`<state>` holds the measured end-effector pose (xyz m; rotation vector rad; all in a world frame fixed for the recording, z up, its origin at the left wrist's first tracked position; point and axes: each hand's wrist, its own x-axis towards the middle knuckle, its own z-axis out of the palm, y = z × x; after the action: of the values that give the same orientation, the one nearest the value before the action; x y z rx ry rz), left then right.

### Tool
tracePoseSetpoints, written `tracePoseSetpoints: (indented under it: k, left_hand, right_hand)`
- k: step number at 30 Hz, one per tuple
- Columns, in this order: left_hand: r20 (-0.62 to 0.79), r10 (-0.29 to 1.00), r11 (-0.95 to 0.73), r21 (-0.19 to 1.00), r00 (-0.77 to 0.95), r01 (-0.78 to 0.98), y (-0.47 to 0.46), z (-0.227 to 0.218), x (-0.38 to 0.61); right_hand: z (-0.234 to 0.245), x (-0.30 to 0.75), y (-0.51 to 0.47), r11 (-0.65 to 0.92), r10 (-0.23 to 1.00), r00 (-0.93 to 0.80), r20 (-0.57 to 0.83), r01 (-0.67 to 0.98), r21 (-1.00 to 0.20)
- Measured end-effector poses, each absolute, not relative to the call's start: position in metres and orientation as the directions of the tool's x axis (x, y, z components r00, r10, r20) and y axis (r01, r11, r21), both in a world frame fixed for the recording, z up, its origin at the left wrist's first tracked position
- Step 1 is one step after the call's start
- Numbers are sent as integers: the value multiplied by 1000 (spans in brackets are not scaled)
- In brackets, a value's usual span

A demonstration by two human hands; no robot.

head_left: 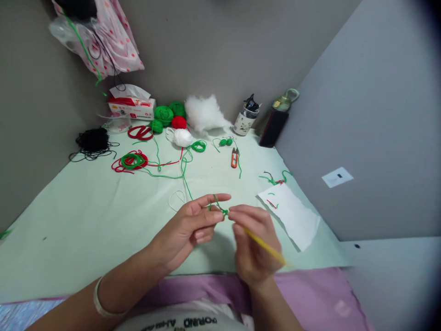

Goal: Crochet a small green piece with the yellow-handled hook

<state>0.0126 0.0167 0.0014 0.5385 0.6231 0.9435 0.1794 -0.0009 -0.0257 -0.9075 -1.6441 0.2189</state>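
My left hand [193, 225] pinches a strand of green yarn [218, 205] between thumb and fingers, with the strand looped over the raised index finger. My right hand [253, 241] grips a yellow crochet hook [267, 248], whose tip meets the green yarn right beside the left fingertips. The yarn runs back across the pale green table [86, 216] toward the green coils. Both hands hover just above the table near its front edge.
Green yarn balls [165, 115], a red ball [178, 122], white stuffing [205, 112], a tissue box [132, 108], black yarn [92, 140], red-green coils [132, 161], orange snips [234, 157], a cup [245, 120], a bottle [277, 117] stand at the back. White paper [291, 216] lies right.
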Motion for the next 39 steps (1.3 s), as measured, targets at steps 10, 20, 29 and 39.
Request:
tracePoseSetpoints:
  k: [10, 20, 29, 39]
  left_hand:
    - [-183, 928, 333, 795, 324, -507, 16, 4, 10]
    - [-149, 932, 292, 848, 330, -442, 14, 2, 10]
    - [-149, 938, 267, 886, 313, -379, 16, 0, 7]
    - [-246, 893, 429, 720, 378, -545, 16, -2, 14]
  right_hand:
    - [-18, 174, 7, 475, 878, 99, 468, -63, -878]
    - [-14, 178, 9, 435, 900, 61, 431, -184, -882]
    - [-15, 172, 5, 569, 816, 70, 574, 78, -819]
    - [-34, 174, -1, 671, 639, -23, 769, 505, -543]
